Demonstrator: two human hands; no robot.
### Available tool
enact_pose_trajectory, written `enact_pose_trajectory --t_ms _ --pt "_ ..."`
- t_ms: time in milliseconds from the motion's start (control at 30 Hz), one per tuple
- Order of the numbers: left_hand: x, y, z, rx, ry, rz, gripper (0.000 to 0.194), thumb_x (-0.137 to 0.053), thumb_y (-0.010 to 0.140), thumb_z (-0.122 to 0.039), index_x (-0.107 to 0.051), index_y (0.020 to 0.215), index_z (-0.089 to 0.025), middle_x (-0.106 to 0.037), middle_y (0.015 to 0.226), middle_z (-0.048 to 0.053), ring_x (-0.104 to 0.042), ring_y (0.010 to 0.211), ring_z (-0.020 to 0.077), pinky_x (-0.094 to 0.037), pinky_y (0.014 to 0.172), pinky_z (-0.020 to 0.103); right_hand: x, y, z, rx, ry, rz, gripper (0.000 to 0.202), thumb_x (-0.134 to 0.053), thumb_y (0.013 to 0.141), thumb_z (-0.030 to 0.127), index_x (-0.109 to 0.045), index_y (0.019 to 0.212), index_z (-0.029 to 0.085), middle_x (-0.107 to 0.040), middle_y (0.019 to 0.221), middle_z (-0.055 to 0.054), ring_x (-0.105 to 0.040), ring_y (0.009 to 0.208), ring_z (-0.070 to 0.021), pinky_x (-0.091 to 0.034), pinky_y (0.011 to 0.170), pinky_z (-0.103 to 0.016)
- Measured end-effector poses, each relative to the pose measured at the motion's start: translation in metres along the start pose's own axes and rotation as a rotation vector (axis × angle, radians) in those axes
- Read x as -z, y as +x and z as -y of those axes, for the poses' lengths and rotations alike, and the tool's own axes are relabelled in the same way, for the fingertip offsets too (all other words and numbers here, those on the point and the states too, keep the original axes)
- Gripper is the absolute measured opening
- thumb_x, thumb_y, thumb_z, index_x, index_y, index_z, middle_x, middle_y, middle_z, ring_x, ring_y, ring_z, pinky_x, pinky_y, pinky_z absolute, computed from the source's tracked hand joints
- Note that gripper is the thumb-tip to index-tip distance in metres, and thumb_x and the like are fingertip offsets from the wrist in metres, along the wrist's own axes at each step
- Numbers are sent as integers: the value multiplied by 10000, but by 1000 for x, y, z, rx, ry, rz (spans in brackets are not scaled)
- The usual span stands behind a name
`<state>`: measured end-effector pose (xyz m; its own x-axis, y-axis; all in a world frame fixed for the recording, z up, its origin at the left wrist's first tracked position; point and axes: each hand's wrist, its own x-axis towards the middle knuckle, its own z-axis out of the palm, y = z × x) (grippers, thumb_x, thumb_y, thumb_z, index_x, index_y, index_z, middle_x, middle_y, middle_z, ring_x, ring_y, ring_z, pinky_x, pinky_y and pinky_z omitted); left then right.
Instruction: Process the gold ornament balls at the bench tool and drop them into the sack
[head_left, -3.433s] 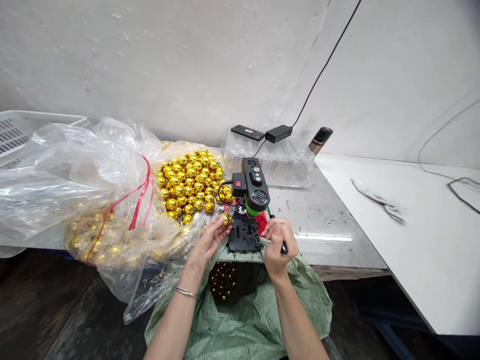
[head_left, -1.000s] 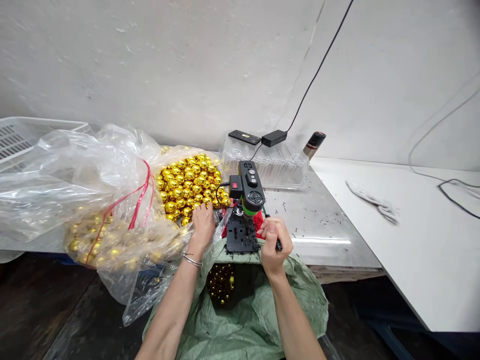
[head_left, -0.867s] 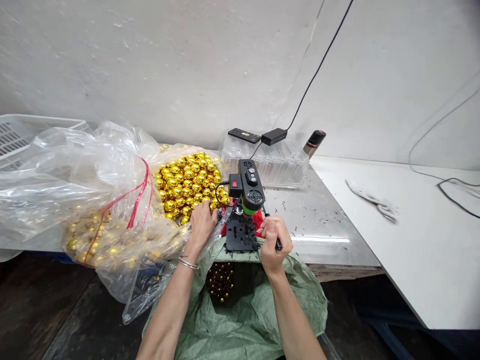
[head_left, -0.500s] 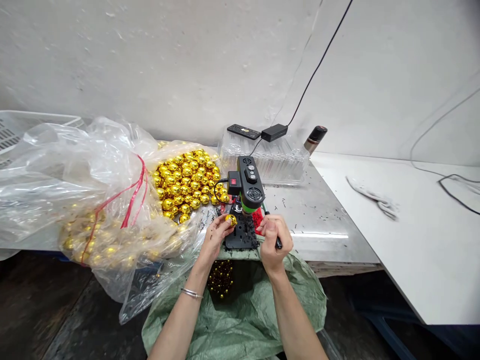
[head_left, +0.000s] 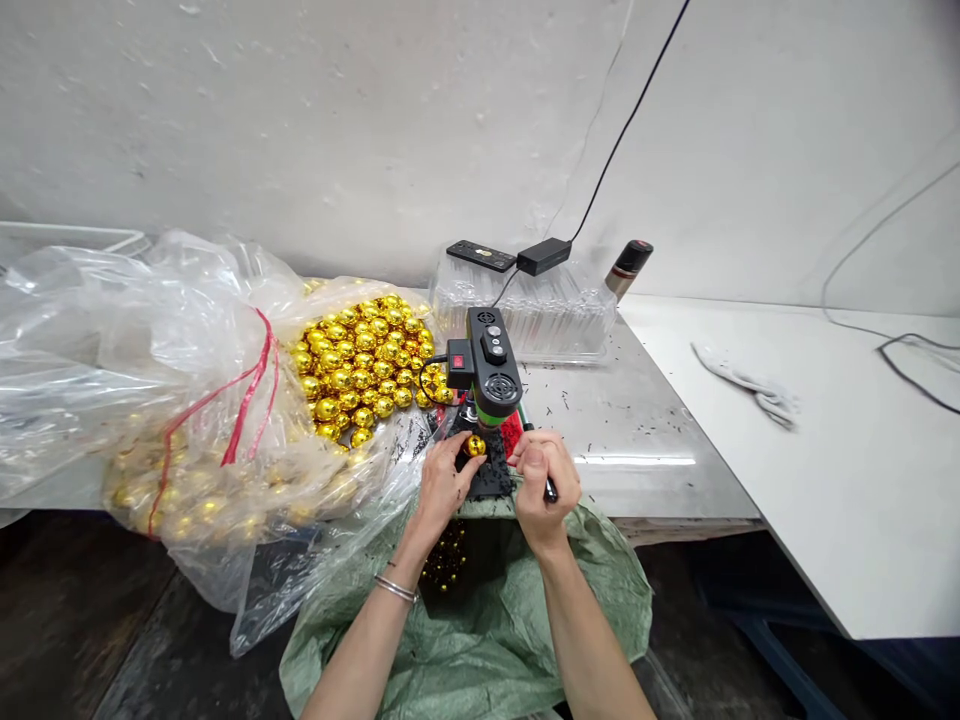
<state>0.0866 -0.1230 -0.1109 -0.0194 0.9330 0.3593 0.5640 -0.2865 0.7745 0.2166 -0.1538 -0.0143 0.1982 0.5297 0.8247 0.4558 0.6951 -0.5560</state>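
The left hand [head_left: 442, 487] pinches a single gold ball [head_left: 475, 445] between thumb and fingertips and holds it on the black base plate [head_left: 491, 478] of a small bench drill [head_left: 491, 375], right under the machine's black-and-green head. The right hand [head_left: 541, 485], just beside the left, is closed in a fist around the drill's black lever handle [head_left: 550, 489], thumb on top. Beyond the left hand and to its left, a heap of loose gold balls [head_left: 360, 360] lies in an opened clear plastic bag [head_left: 142, 340], tied in part with a red string [head_left: 247, 400]; more balls show dimly through the plastic nearer the table [head_left: 645, 440] edge. Below both wrists, a green woven sack [head_left: 480, 640] hangs open from the table edge, with a dark cluster of balls inside it. Past the drill, away from the hands, stands a clear plastic tray stack [head_left: 547, 315] carrying a black power adapter [head_left: 544, 256] and a flat black remote-like bar [head_left: 480, 255]; a dark-capped spray can [head_left: 626, 268] leans beside it. Black shavings speckle the table to the right of the right hand.
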Motion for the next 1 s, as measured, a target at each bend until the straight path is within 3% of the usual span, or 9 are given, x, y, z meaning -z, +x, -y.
enact_pose_trajectory --t_ms 367,633,833,1000 --pt "-7 0 -3 -34 80 19 305 -704 874 -266 -686 1171 -202 -743 1185 109 -678 1122 264 -411 1117 519 2 -2 -2 17 -24 10 284 -456 950 120 -518 692 220 -567 671 0 -579 672 -147 -451 600 -295" --pt "-7 -1 4 -13 2 23 295 -719 865 -332 -716 1140 -227 -760 1136 87 -687 1087 259 -415 1112 534 -1 -27 -22 66 -19 16 268 -427 969 196 -521 719 223 -580 700 -3 -581 637 -152 -495 596 -320" --pt "-7 -3 4 -22 14 18 301 -736 855 -316 -716 1140 -223 -760 1132 88 -689 1077 258 -415 1113 537 -8 -52 -46 96 -39 -39 303 -372 1002 252 -490 725 227 -576 731 19 -601 625 -132 -556 780 -401" --pt "-7 -3 4 -26 9 23 309 -751 843 -299 -715 1142 -230 -760 1136 91 -692 1072 262 -428 1107 534 -9 -58 -52 92 -34 -46 307 -379 1001 287 -495 723 230 -572 741 19 -628 651 -145 -563 812 -427"
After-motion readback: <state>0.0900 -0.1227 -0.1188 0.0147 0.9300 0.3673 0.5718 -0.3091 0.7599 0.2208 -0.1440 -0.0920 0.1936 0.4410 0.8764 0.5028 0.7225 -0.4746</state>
